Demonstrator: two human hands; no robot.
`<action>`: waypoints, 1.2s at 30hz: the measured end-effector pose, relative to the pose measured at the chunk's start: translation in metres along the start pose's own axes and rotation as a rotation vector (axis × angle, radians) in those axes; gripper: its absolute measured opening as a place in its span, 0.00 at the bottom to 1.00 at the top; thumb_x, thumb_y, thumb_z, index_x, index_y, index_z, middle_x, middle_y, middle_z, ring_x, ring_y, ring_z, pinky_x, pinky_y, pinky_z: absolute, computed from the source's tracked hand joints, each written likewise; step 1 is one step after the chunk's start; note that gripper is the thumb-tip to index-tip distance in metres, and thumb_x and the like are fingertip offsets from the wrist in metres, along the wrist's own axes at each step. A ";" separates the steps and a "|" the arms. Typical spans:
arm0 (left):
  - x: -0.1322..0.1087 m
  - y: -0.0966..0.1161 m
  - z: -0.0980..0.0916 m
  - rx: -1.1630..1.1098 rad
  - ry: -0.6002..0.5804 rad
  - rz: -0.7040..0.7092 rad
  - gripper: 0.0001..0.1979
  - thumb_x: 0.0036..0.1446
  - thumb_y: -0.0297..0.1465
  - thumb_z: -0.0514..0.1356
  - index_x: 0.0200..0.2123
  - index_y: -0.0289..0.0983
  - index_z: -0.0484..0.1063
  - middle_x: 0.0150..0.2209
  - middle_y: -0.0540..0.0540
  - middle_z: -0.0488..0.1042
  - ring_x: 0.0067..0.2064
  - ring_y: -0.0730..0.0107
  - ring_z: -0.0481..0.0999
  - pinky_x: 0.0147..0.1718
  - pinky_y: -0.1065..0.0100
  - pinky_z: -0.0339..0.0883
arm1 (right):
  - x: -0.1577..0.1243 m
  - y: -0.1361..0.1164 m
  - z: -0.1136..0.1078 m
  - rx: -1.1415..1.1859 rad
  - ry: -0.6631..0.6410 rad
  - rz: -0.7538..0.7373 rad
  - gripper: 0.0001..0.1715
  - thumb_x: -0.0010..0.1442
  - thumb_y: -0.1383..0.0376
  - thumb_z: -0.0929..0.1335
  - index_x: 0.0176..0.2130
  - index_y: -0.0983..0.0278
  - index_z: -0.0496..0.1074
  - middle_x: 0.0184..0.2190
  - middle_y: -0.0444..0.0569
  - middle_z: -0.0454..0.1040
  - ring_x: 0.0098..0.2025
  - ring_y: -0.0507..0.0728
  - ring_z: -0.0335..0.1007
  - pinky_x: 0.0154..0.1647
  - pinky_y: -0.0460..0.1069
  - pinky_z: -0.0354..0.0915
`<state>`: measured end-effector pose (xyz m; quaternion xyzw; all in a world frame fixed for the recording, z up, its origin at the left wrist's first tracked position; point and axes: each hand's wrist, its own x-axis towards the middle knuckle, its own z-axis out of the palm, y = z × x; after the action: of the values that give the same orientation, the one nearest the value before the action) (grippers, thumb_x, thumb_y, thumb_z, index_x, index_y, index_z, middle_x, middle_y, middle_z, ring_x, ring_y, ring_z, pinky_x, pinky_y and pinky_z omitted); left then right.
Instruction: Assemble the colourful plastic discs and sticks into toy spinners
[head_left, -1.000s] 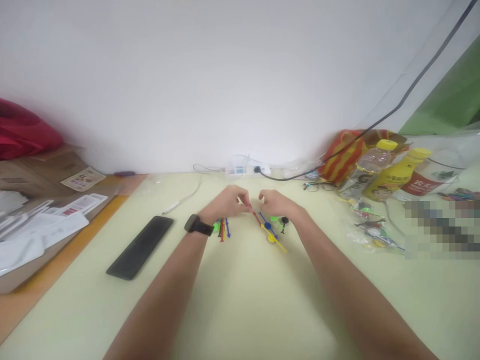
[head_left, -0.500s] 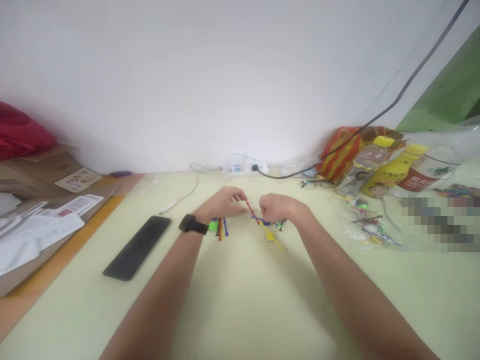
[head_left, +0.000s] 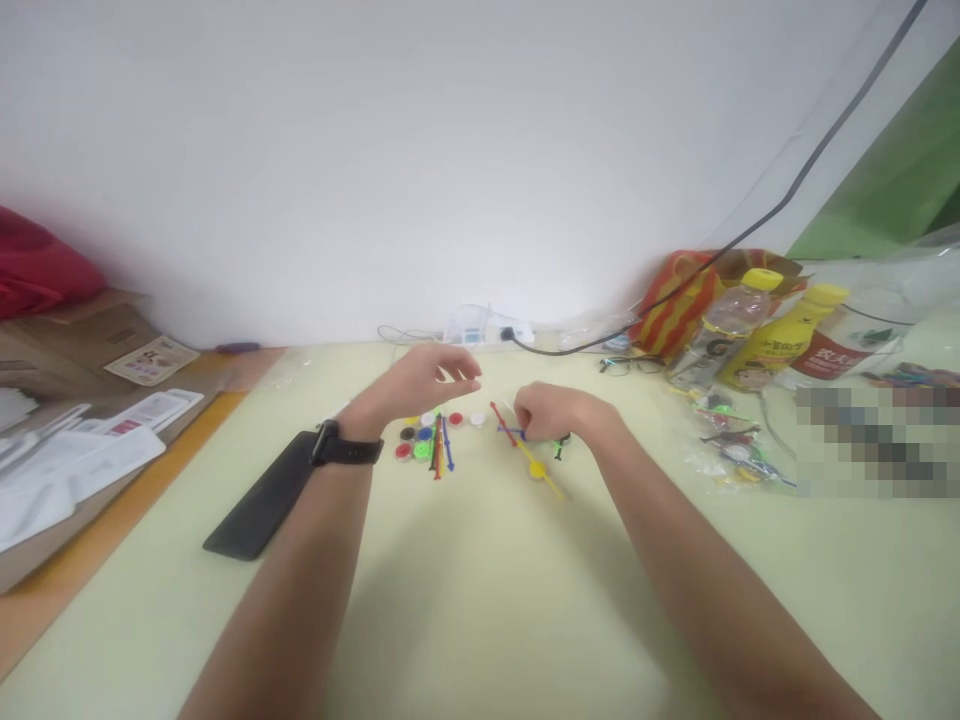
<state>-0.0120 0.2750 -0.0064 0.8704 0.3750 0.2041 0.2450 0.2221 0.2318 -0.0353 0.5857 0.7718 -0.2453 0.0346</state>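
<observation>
My left hand (head_left: 429,382), with a black watch on its wrist, hovers above the small round coloured discs (head_left: 456,419), its fingers apart and holding nothing. Beside the discs lies a row of thin arrow-ended sticks (head_left: 448,445). To the right, my right hand (head_left: 553,411) is closed low over the table; what its fingers hold is hidden. A red arrow-ended stick (head_left: 501,420) and a blue stick (head_left: 511,431) show at its fingertips. Below it lies a yellow stick with a round disc at its middle (head_left: 537,469). A green and black piece (head_left: 560,447) shows beneath the wrist.
A black phone-like slab (head_left: 259,505) lies beside my left forearm. At the right are a bag of coloured pieces (head_left: 739,452), bottles (head_left: 784,340) and glasses (head_left: 630,367). A power strip (head_left: 480,330) sits against the wall. Papers and cardboard (head_left: 67,350) are at the left.
My left hand has moved up and left, away from the red stick, uncovering the discs. My right hand stays nearly in place, still closed.
</observation>
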 end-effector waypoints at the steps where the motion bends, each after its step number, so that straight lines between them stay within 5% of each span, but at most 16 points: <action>1: -0.001 0.001 -0.001 0.005 -0.015 -0.004 0.13 0.60 0.42 0.65 0.39 0.39 0.80 0.41 0.45 0.82 0.41 0.63 0.80 0.38 0.67 0.74 | 0.001 0.002 -0.002 0.009 0.023 -0.006 0.07 0.46 0.74 0.72 0.27 0.64 0.74 0.31 0.53 0.78 0.28 0.58 0.73 0.26 0.49 0.62; 6: -0.002 0.008 0.002 -0.095 -0.080 0.023 0.12 0.58 0.40 0.67 0.42 0.39 0.79 0.42 0.46 0.82 0.41 0.64 0.81 0.38 0.68 0.76 | 0.008 0.004 -0.007 0.418 0.255 -0.116 0.02 0.52 0.69 0.71 0.31 0.64 0.73 0.30 0.51 0.79 0.30 0.56 0.75 0.29 0.47 0.67; 10: 0.003 0.016 0.010 -0.253 -0.088 0.079 0.13 0.59 0.38 0.66 0.45 0.39 0.78 0.44 0.46 0.81 0.43 0.64 0.82 0.43 0.66 0.77 | 0.016 -0.002 -0.002 0.947 0.246 -0.224 0.02 0.56 0.69 0.68 0.31 0.65 0.70 0.27 0.49 0.78 0.30 0.54 0.77 0.34 0.48 0.73; 14: 0.005 0.017 0.017 -0.298 -0.032 0.101 0.08 0.58 0.34 0.65 0.40 0.37 0.77 0.38 0.46 0.81 0.39 0.64 0.82 0.41 0.66 0.76 | 0.024 -0.010 0.005 1.114 0.280 -0.251 0.05 0.56 0.68 0.66 0.29 0.64 0.66 0.24 0.45 0.75 0.25 0.50 0.71 0.30 0.45 0.69; 17: 0.004 0.014 0.018 -0.311 -0.030 0.091 0.05 0.56 0.31 0.65 0.34 0.36 0.74 0.33 0.47 0.79 0.36 0.65 0.81 0.34 0.69 0.73 | 0.028 -0.012 0.009 0.968 0.333 -0.218 0.06 0.59 0.66 0.64 0.29 0.64 0.66 0.22 0.42 0.70 0.22 0.48 0.63 0.24 0.43 0.60; 20: 0.001 0.009 0.017 -0.249 -0.076 -0.021 0.07 0.53 0.32 0.67 0.31 0.37 0.73 0.27 0.48 0.77 0.32 0.65 0.80 0.27 0.71 0.68 | 0.030 -0.007 0.013 0.566 0.325 -0.097 0.11 0.62 0.64 0.63 0.36 0.65 0.73 0.29 0.46 0.75 0.29 0.51 0.68 0.28 0.45 0.60; 26: 0.004 -0.001 0.023 -0.025 -0.374 -0.054 0.11 0.46 0.34 0.71 0.35 0.40 0.82 0.32 0.49 0.80 0.34 0.65 0.78 0.29 0.71 0.67 | 0.024 0.002 0.015 0.161 0.242 0.076 0.20 0.60 0.65 0.69 0.51 0.67 0.73 0.51 0.58 0.77 0.46 0.59 0.74 0.38 0.47 0.64; 29: 0.006 -0.004 0.030 0.068 -0.454 -0.071 0.10 0.44 0.36 0.71 0.32 0.40 0.83 0.27 0.50 0.76 0.27 0.69 0.72 0.25 0.70 0.60 | 0.014 -0.004 0.009 0.067 0.186 0.109 0.17 0.59 0.61 0.71 0.46 0.67 0.75 0.48 0.62 0.78 0.45 0.63 0.76 0.37 0.49 0.64; 33: 0.005 -0.011 0.039 0.115 -0.507 -0.133 0.10 0.40 0.35 0.72 0.30 0.40 0.82 0.27 0.50 0.75 0.25 0.70 0.70 0.23 0.69 0.58 | 0.000 -0.015 0.001 -0.025 -0.126 0.090 0.18 0.49 0.56 0.77 0.33 0.66 0.76 0.33 0.55 0.80 0.34 0.62 0.77 0.32 0.50 0.65; 36: 0.003 -0.017 0.039 0.123 -0.478 -0.147 0.11 0.38 0.33 0.73 0.29 0.40 0.81 0.37 0.46 0.77 0.32 0.65 0.75 0.28 0.69 0.63 | -0.006 -0.021 -0.001 -0.078 -0.375 0.078 0.15 0.46 0.60 0.78 0.30 0.66 0.76 0.31 0.52 0.80 0.33 0.60 0.77 0.32 0.50 0.67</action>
<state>0.0015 0.2763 -0.0464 0.8776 0.3805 -0.0488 0.2874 0.2050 0.2233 -0.0254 0.5573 0.7376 -0.3184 0.2097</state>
